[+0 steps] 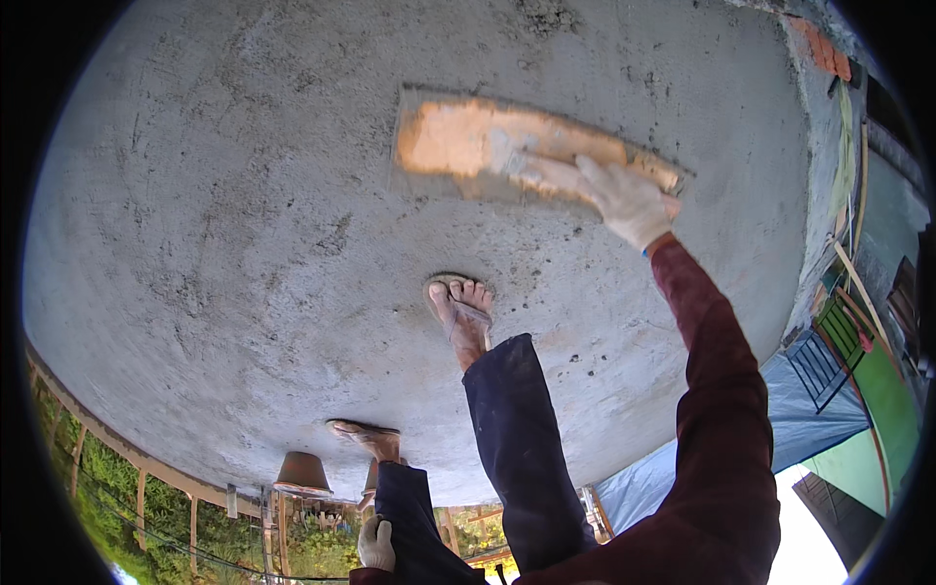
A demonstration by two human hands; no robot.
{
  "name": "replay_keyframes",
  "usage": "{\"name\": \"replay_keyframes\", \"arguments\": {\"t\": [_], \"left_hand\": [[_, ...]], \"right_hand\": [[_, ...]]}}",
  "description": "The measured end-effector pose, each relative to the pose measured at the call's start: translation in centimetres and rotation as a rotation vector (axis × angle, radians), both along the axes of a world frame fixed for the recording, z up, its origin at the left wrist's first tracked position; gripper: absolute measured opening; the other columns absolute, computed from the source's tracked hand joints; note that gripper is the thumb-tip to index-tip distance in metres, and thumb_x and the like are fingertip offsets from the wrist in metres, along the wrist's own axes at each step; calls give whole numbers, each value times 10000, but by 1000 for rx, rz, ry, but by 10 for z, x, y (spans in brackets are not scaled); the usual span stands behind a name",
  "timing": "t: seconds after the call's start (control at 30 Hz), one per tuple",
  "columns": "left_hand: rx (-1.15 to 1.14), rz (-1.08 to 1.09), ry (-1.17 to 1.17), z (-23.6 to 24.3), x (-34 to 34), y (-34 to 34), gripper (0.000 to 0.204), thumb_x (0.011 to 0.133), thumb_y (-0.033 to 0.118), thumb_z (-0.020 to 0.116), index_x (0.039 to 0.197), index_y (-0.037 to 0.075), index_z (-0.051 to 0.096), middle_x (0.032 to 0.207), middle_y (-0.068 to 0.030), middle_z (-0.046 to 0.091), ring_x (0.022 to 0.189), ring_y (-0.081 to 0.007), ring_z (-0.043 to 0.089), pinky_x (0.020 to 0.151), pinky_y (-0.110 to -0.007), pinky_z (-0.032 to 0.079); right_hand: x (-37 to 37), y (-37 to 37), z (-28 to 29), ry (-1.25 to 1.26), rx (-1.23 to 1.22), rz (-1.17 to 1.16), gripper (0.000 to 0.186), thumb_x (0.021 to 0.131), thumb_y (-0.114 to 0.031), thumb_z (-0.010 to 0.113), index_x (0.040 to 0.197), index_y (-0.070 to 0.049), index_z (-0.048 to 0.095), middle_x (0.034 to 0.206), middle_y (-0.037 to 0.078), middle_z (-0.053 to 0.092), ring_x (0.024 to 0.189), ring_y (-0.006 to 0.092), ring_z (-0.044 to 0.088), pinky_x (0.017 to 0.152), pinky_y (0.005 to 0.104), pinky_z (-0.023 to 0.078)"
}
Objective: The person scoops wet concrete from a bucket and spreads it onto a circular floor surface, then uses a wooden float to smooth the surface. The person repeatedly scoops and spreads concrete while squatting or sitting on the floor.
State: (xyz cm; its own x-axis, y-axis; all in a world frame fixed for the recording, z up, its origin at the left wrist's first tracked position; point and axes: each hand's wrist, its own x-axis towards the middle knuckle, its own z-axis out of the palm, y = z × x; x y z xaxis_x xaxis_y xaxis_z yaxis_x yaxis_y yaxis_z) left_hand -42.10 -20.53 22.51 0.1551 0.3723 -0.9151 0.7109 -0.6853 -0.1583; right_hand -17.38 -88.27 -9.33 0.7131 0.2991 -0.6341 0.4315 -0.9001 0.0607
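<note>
My right hand [629,203], in a pale work glove, grips the handle of a long orange plastering float [448,136]. The float's board lies flat on the rough grey cement surface [244,224] and is smeared with cement. My arm in a dark red sleeve reaches out to it from the lower right. Low in the picture, beside my dark-trousered left leg, is my left hand [375,543], also gloved. Its fingers are curled, and what they hold, if anything, is hidden. A brown piece [370,481] shows just above that hand, partly behind the leg.
My sandalled feet [463,302] stand on the cement. A bucket [303,473] sits by the lower left edge, with posts and greenery beyond. At right are a blue tarp [634,485], a dark metal rack [824,356], planks and red bricks [822,47] along the wall.
</note>
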Motion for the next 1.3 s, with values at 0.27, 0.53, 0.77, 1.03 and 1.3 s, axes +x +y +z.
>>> {"name": "replay_keyframes", "arguments": {"t": [0.27, 0.53, 0.77, 1.03, 1.3], "left_hand": [[-90, -121, -3, -8, 11, 0, 419, 984, 312, 676, 1218, -32, 729, 1172, -227, 747, 1127, -374, 704, 1011, -445, 530], [-64, -49, -57, 29, -46, -23, 408, 977, 341, 696, 1208, 8, 748, 1210, -206, 739, 1179, -385, 672, 1047, -461, 518], [-119, 60, -91, 69, -50, -51, 446, 964, 342, 709, 1236, -11, 741, 1244, -219, 739, 1208, -390, 674, 1081, -457, 510], [-186, 452, -199, 103, -11, -57, 451, 1031, 331, 685, 1328, -7, 702, 1131, -75, 754, 1031, -162, 698, 919, -333, 563], [-151, 588, -485, 175, 9, -23, 452, 1077, 318, 636, 1367, -29, 657, 1182, -57, 720, 1114, -167, 655, 1001, -313, 510]], "right_hand": [[159, -35, 49, -7, 189, -634, 652, 1019, -343, 684, 1632, -296, 466, 1558, 143, 596, 1325, 380, 645, 1154, 439, 516], [26, 9, 189, 410, 371, -1154, 842, 923, -201, 765, 1664, -66, 389, 1660, 212, 484, 1532, 341, 473, 1269, 394, 371], [-52, -25, 267, 55, 472, -1369, 814, 945, -158, 737, 1663, -22, 378, 1641, 233, 505, 1525, 313, 489, 1240, 361, 385], [126, -17, 329, 245, 704, -1103, 678, 1014, -284, 722, 1581, 22, 510, 1608, 184, 562, 1515, 253, 488, 1245, 333, 347], [219, -66, 365, -81, 624, -945, 638, 1034, -250, 659, 1565, 69, 508, 1598, 182, 570, 1480, 254, 525, 1236, 333, 360]]}}
